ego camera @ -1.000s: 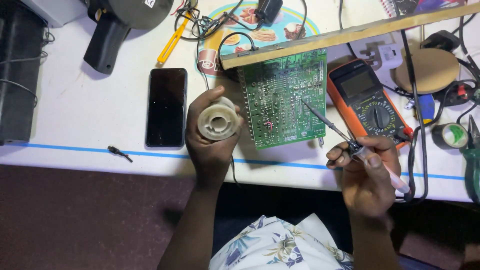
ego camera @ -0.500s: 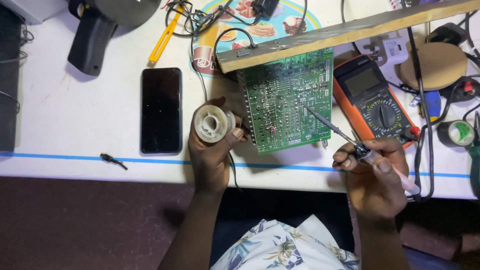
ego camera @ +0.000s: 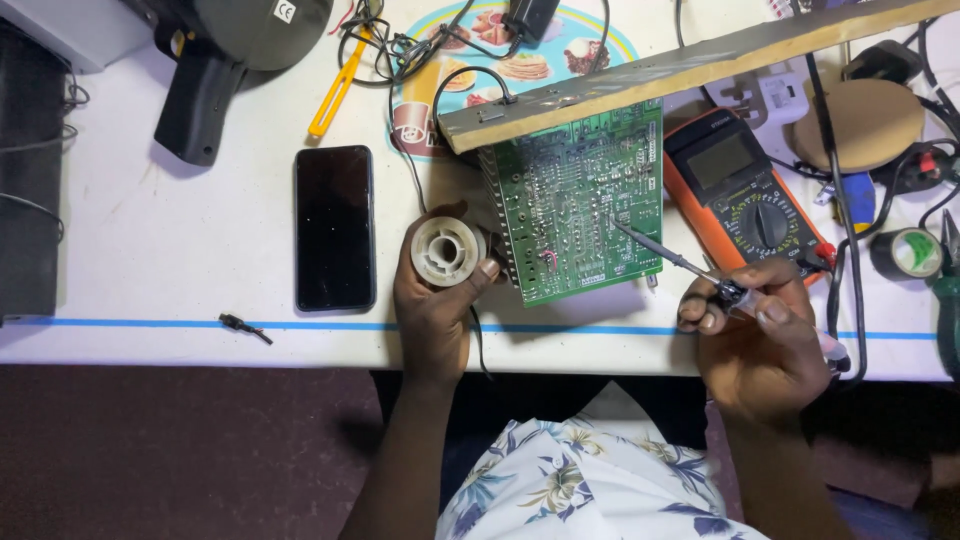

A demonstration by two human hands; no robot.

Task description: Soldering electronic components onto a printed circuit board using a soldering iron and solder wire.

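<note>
The left hand (ego camera: 435,300) is clamped around a white solder spool (ego camera: 447,251) just left of the green circuit board (ego camera: 575,205). The right hand (ego camera: 765,335) grips a soldering iron (ego camera: 680,262), its long axis slanting up-left, tip touching the board between both hands on the worktop (ego camera: 150,250).

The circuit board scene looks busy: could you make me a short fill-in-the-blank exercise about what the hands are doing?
1. The left hand grips a white ____ of solder beside the green circuit board.
2. The right hand holds a soldering iron whose tip touches the ____.
3. The black phone lies to the ____ of the left hand.
4. The multimeter has an ____ casing.

Missing words: spool; circuit board; left; orange
</note>
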